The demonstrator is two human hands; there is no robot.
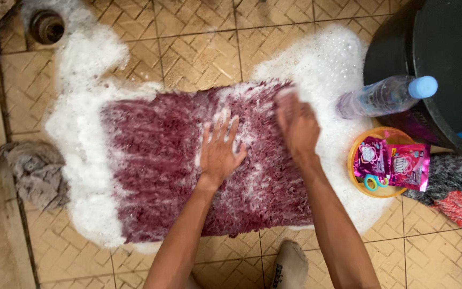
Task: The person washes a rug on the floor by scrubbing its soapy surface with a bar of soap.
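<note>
A shaggy dark-red rug [188,166] is laid flat on the tiled floor [199,48], ringed by white foam [81,176]. It is pinned by the left hand [219,152], fingers spread flat; the right hand [297,126] is curled, knuckles pressed in for scrubbing.

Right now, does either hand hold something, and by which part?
The left hand holds nothing; it lies flat, fingers spread, on the soapy red rug. The right hand is curled on the rug; whether it holds anything cannot be told.

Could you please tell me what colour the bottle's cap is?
The bottle's cap is light blue, seen in the head view.
</note>
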